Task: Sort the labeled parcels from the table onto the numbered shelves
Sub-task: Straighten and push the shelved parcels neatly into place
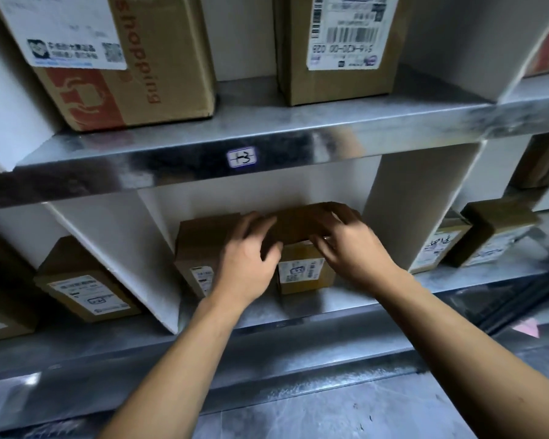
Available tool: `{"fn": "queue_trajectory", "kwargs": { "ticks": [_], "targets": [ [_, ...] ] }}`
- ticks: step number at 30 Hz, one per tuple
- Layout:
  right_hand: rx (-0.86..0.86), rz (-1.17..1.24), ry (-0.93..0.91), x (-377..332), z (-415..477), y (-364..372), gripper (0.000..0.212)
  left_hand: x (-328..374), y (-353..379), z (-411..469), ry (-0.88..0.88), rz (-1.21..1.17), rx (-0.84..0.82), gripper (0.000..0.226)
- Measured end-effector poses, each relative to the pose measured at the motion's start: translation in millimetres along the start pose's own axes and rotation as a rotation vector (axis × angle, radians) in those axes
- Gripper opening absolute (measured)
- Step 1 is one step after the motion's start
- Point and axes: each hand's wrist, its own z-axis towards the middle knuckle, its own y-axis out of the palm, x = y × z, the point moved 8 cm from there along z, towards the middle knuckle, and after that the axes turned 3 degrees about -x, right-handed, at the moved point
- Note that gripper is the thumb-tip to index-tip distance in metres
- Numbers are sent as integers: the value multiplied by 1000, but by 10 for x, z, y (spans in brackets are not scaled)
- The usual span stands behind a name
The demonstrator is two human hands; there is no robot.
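On the upper shelf (298,122) at the far left stands a printed box (114,74) with a white label. Below it, in the left bay of the lower shelf (298,315), a labelled box (86,280) lies tilted against a white divider (133,248).

In the middle bay a plain box (197,242) stands at the left, touching the parcel (301,267) beside it. The parcel sits in this bay on the lower shelf, label facing near, under the handwritten tag (241,157) on the upper shelf's front edge, which seems to read 1-3.

The left hand (251,258) grips the parcel's left side, thumb at the near face and fingers curled over the top. The right hand (346,245) holds its right side from above, fingers spread and bent down over the top and near edge. Both hands are partly closed round it, not fully clenched.

Above, right of the tag, a barcode box (339,42) stands on the upper shelf. Past the next divider, in the right bay, two small boxes stand side by side: one (441,245) with dark writing on its label, the other (495,229) just to its right.
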Motion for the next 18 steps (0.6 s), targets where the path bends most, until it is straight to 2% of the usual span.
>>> {"fn": "queue_trajectory", "kwargs": {
  "ticks": [4, 8, 12, 18],
  "targets": [
    [-66, 72, 60, 342, -28, 55, 49, 128, 313, 79, -21, -1, -57, 52],
    [-130, 139, 71, 511, -22, 149, 48, 72, 530, 94, -115, 49, -101, 53],
    [-170, 212, 55, 537, -27, 252, 47, 22, 587, 52, -171, 38, -75, 48],
    [-146, 317, 62, 663, -33, 255, 44, 120, 650, 69, -150, 44, -19, 41]
  ]
}}
